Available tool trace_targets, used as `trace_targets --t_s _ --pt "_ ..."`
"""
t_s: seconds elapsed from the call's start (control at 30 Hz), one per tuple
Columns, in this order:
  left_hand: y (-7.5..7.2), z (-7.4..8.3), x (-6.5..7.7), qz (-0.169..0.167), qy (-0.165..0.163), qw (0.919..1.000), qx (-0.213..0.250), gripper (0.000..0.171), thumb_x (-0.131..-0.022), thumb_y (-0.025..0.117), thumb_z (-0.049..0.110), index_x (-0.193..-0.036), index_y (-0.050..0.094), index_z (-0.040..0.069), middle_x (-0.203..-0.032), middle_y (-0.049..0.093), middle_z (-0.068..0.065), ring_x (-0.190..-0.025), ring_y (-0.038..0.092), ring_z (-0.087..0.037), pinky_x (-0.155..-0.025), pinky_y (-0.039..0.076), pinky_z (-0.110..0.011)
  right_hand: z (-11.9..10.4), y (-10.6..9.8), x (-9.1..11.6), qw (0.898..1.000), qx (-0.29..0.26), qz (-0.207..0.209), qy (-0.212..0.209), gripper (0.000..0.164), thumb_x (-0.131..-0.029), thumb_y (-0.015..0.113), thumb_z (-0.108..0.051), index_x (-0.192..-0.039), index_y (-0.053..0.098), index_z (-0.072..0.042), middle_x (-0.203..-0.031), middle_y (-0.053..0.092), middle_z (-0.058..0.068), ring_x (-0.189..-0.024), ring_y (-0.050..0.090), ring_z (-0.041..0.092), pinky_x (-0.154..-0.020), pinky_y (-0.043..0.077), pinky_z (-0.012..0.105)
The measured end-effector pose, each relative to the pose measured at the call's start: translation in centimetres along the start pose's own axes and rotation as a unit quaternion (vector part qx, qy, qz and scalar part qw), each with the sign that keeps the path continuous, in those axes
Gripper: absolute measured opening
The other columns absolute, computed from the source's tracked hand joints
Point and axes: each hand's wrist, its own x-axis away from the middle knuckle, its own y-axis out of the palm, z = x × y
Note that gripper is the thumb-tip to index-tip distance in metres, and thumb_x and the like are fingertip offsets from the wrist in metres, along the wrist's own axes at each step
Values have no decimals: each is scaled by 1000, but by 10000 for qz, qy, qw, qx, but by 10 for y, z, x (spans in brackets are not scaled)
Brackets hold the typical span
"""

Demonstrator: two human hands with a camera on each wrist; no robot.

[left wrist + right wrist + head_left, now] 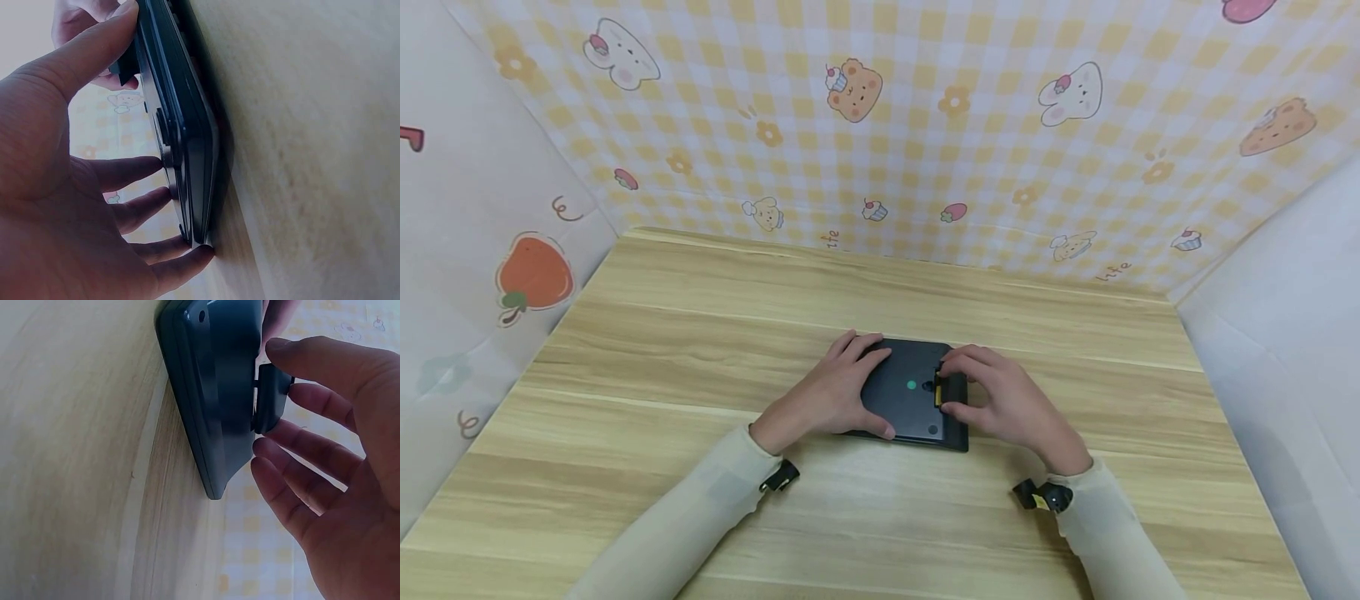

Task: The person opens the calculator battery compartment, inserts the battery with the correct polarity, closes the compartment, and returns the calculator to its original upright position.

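Note:
A dark calculator (901, 392) lies back side up on the table, with keys partly visible underneath in the left wrist view. My left hand (835, 392) spans it, thumb at the near edge and fingers spread across the back to the far edge. At the calculator's right end, my right hand (1003, 400) pinches a small black battery cover (273, 400) between thumb and fingers. The cover stands tilted up from the back, and a yellow strip (937, 392) shows beside it. The battery compartment's inside is mostly hidden.
The wood-grain table (700, 333) runs back to a yellow checked cloth (910, 150) with cartoon prints. White cloth walls stand left (467, 208) and right (1285, 333). A small black device is strapped at each wrist.

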Motion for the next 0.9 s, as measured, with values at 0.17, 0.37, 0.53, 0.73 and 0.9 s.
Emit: trace_targets --t_s 0.17,0.37,0.53,0.73,0.9 --pt "0 -1 -1 27 36 10000 10 114 -78 100 52 -168 45 7 -179 27 -11 -166 12 -44 -129 28 -60 1 0 1 10000 29 11 20 35 -92 92 -19 -123 77 -14 -138 70 5 -129 67 31 -106 56 55" --pt "1 -1 -1 32 29 10000 7 115 -78 99 52 -168 45 7 -179 27 -11 -166 12 -44 -129 28 -60 1 1 1 10000 38 47 19 36 -92 92 -18 -123 76 -14 -136 70 5 -126 68 29 -104 57 54" --pt "0 0 0 28 10 10000 6 115 -78 100 52 -168 45 7 -179 27 -11 -166 11 -44 -129 27 -60 1 2 1 10000 -12 70 49 36 -92 92 -17 -123 76 -14 -136 70 4 -122 70 26 -99 60 49" --pt "0 0 0 28 8 10000 1 114 -78 100 52 -168 45 7 -179 27 -11 -166 11 -44 -129 27 -60 -1 2 1 9999 -91 29 87 36 -91 92 -17 -124 76 -14 -135 71 3 -119 71 24 -97 61 46" --pt "0 0 0 33 6 10000 6 115 -78 100 52 -168 45 7 -179 27 -11 -166 11 -44 -129 27 -60 -2 1 0 9999 -114 -21 97 37 -91 92 -16 -124 76 -12 -135 71 4 -118 72 24 -95 62 44"
